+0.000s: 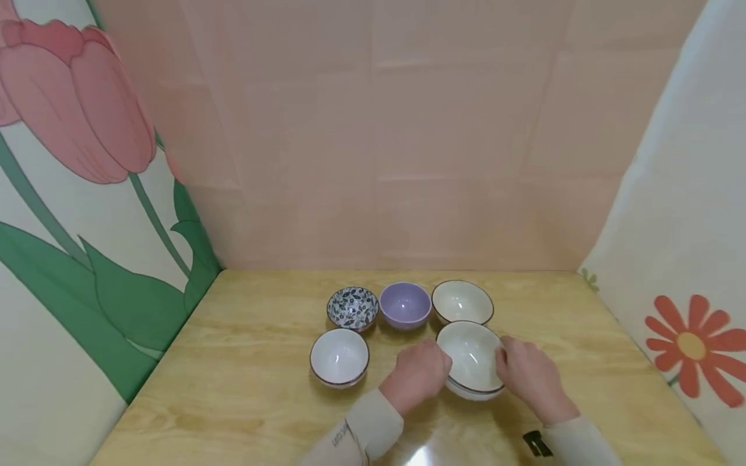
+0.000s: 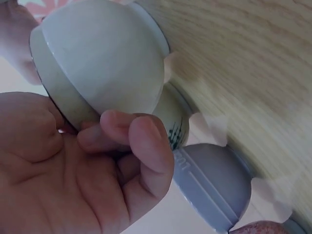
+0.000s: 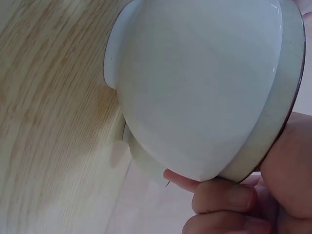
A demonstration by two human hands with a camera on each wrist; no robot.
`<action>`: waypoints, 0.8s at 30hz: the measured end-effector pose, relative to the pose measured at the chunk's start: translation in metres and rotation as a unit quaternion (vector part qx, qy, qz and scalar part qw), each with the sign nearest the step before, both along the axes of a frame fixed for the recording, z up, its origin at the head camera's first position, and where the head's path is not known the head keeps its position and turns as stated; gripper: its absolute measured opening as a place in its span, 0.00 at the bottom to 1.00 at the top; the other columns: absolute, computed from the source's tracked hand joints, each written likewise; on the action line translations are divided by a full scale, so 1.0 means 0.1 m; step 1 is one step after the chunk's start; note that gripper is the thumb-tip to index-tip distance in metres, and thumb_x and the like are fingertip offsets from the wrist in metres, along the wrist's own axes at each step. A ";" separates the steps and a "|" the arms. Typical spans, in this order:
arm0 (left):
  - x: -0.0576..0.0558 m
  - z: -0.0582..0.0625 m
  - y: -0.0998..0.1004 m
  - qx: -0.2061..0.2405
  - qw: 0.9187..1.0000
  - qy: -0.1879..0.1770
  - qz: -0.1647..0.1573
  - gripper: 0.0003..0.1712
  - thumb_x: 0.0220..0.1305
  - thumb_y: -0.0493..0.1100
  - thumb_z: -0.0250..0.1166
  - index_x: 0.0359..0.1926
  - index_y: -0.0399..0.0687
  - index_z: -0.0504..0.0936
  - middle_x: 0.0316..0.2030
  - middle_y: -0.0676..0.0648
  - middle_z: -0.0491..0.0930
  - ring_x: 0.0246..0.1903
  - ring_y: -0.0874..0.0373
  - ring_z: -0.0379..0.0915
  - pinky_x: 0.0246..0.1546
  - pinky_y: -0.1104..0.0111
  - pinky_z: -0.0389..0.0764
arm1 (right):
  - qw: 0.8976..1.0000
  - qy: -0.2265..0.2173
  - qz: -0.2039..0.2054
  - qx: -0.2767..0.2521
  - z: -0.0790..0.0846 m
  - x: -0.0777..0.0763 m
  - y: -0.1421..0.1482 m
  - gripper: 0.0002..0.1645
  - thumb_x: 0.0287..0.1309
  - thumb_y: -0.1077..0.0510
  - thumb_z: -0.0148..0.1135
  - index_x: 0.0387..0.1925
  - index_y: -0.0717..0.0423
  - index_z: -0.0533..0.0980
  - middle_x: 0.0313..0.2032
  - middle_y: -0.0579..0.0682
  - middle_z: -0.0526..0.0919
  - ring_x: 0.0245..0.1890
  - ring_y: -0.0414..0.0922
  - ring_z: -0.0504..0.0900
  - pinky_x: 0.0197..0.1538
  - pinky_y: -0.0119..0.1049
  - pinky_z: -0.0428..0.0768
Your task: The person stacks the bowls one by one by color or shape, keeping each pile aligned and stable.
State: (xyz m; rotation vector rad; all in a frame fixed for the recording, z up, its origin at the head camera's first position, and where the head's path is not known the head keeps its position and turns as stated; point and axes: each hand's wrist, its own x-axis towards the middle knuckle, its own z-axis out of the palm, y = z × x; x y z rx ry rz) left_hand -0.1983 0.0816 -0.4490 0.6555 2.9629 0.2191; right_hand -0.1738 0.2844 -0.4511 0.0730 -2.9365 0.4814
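Note:
A cream bowl (image 1: 471,353) with a dark rim sits nested inside a white bowl (image 2: 105,53), with only the cream one's rim band rising above it. My left hand (image 1: 421,372) grips the stack at its left rim, its fingers (image 2: 148,141) curled against the side in the left wrist view. On the opposite rim, my right hand (image 1: 533,377) holds the stack with the thumb at the edge and bent fingers (image 3: 222,195) against the outside. The foot of the white bowl (image 3: 195,87) is close to the wooden tabletop.
Behind the stack stands another cream bowl (image 1: 462,301). A purple bowl (image 1: 405,305) and a dark-patterned bowl (image 1: 352,308) stand to its left. Nearer the front left is a white bowl with a dark rim (image 1: 339,357). A pink backdrop (image 1: 373,142) rises behind the table (image 1: 233,388).

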 end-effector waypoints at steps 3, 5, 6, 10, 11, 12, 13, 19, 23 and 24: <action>-0.06 0.02 -0.02 0.047 0.998 -0.020 0.030 0.22 0.70 0.52 0.50 0.19 0.52 0.72 0.25 0.52 0.72 0.24 0.59 0.70 0.23 0.64 0.74 | 1.000 -0.005 0.005 -0.004 0.04 -0.04 0.01 0.12 0.64 0.60 0.55 0.35 0.67 0.79 0.21 0.51 0.75 0.20 0.48 0.71 0.21 0.41 0.70; -0.09 0.03 -0.03 0.052 0.998 -0.029 0.036 0.24 0.70 0.54 0.48 0.18 0.52 0.72 0.24 0.53 0.73 0.24 0.59 0.70 0.25 0.64 0.74 | 1.000 -0.015 0.007 -0.006 0.05 -0.05 0.02 0.13 0.64 0.59 0.55 0.36 0.67 0.79 0.20 0.50 0.73 0.20 0.47 0.70 0.21 0.40 0.68; -0.10 0.04 -0.03 0.047 0.998 -0.030 0.033 0.25 0.71 0.54 0.47 0.17 0.52 0.72 0.25 0.53 0.73 0.25 0.59 0.70 0.25 0.64 0.74 | 1.000 -0.019 0.008 -0.007 0.06 -0.05 0.02 0.12 0.64 0.59 0.55 0.34 0.66 0.79 0.19 0.49 0.72 0.20 0.46 0.69 0.21 0.39 0.67; -0.10 0.05 -0.04 0.029 0.999 -0.032 0.029 0.26 0.74 0.56 0.45 0.22 0.52 0.75 0.28 0.53 0.76 0.29 0.59 0.74 0.30 0.63 0.77 | 0.999 -0.030 0.018 -0.011 0.07 -0.05 0.04 0.11 0.64 0.59 0.56 0.30 0.63 0.78 0.18 0.49 0.69 0.20 0.46 0.68 0.22 0.38 0.66; -0.10 0.05 -0.04 0.027 0.999 -0.031 0.027 0.26 0.75 0.56 0.44 0.24 0.52 0.77 0.30 0.53 0.77 0.31 0.58 0.75 0.32 0.62 0.78 | 0.999 -0.030 0.023 -0.011 0.08 -0.05 0.05 0.11 0.64 0.59 0.56 0.31 0.63 0.78 0.19 0.49 0.71 0.20 0.45 0.68 0.22 0.38 0.66; -0.09 0.05 -0.04 0.024 0.999 -0.029 0.026 0.26 0.76 0.56 0.43 0.27 0.51 0.79 0.32 0.53 0.78 0.33 0.58 0.77 0.33 0.62 0.78 | 0.999 -0.033 0.027 -0.014 0.09 -0.05 0.06 0.12 0.64 0.59 0.56 0.33 0.65 0.79 0.20 0.50 0.73 0.21 0.45 0.69 0.22 0.38 0.67; -0.08 0.05 -0.04 0.022 0.999 -0.029 0.025 0.27 0.76 0.57 0.42 0.30 0.51 0.81 0.34 0.53 0.80 0.35 0.57 0.78 0.35 0.61 0.79 | 0.999 -0.035 0.032 -0.017 0.10 -0.05 0.07 0.13 0.64 0.59 0.56 0.35 0.66 0.80 0.22 0.50 0.76 0.21 0.45 0.69 0.23 0.38 0.68; -0.08 0.04 -0.04 0.030 0.999 -0.026 0.024 0.32 0.78 0.61 0.37 0.43 0.49 0.84 0.43 0.52 0.84 0.44 0.55 0.81 0.42 0.60 0.80 | 0.995 -0.071 0.064 -0.030 0.24 -0.14 0.23 0.17 0.67 0.52 0.58 0.40 0.64 0.83 0.21 0.47 0.76 0.21 0.43 0.71 0.22 0.38 0.70; -0.10 0.02 -0.06 0.036 0.999 -0.023 0.027 0.34 0.78 0.62 0.36 0.45 0.49 0.84 0.45 0.51 0.84 0.46 0.54 0.81 0.42 0.60 0.80 | 0.995 -0.061 0.062 -0.058 0.32 -0.33 0.35 0.26 0.71 0.44 0.54 0.45 0.66 0.82 0.23 0.47 0.78 0.22 0.42 0.72 0.23 0.38 0.71; -0.10 0.02 -0.07 0.038 0.999 -0.023 0.028 0.34 0.78 0.62 0.36 0.45 0.49 0.84 0.45 0.51 0.84 0.46 0.54 0.82 0.43 0.60 0.81 | 0.994 -0.056 0.058 -0.070 0.32 -0.40 0.38 0.28 0.72 0.44 0.53 0.46 0.66 0.81 0.24 0.48 0.79 0.22 0.43 0.73 0.24 0.38 0.72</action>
